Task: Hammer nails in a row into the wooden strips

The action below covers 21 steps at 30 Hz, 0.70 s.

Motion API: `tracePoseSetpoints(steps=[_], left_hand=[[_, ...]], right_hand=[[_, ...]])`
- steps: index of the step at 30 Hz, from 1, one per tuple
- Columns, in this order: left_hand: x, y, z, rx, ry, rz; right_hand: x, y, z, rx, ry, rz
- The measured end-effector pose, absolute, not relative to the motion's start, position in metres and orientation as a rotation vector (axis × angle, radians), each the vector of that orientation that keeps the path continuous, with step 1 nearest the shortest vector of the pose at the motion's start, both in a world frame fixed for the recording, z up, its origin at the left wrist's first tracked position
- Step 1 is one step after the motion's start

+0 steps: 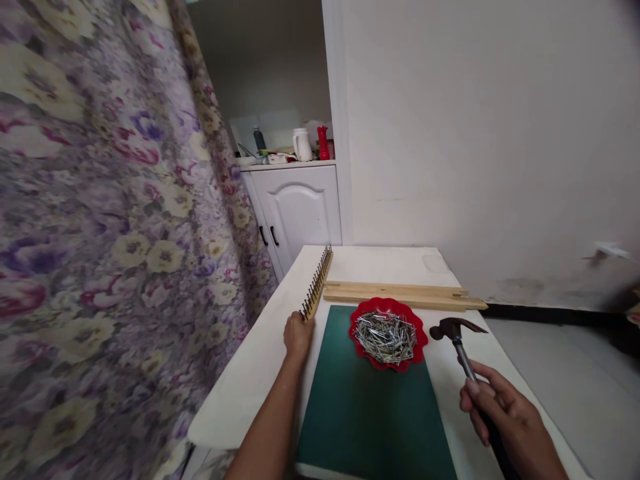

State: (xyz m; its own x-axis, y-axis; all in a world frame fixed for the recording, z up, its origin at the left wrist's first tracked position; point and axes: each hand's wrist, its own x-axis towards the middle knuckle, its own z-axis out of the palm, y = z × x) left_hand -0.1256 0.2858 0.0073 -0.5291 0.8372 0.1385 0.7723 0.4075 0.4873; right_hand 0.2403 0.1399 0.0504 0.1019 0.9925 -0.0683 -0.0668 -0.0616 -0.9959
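My left hand [299, 333] is closed around the near end of a narrow wooden strip [316, 293] along the table's left side. Rows of dark nails [317, 277] stand up from that strip. In my right hand [500, 407] is a claw hammer [465, 353], gripped by its handle, its head raised over the table's right side. Between my hands, a red scalloped bowl [425, 337] full of loose silvery nails [385, 339] rests on the far part of a green board [375, 420].
Bare wooden strips [395, 297] lie crosswise behind the bowl on the white table [240, 393]. A floral curtain [125, 233] hangs close on the left. Beyond the table stand a white cabinet [300, 207] and a wall [480, 147].
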Motion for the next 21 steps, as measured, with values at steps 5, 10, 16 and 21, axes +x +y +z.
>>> tracePoseSetpoints(steps=[5,10,16,21], left_hand=[[-0.125,0.283,0.006,1.464,2.536,0.683],[-0.128,0.284,0.005,1.480,2.528,0.640],[-0.134,0.289,0.007,1.509,2.490,0.624],[-0.141,0.281,0.009,1.576,2.422,0.679]], right_hand=[[0.240,0.142,0.047,-1.260,-1.059,1.215],[0.237,0.143,0.046,-1.257,-1.048,1.220],[0.235,0.141,0.048,-1.259,-1.029,1.217],[0.236,0.142,0.052,-1.247,-1.015,1.219]])
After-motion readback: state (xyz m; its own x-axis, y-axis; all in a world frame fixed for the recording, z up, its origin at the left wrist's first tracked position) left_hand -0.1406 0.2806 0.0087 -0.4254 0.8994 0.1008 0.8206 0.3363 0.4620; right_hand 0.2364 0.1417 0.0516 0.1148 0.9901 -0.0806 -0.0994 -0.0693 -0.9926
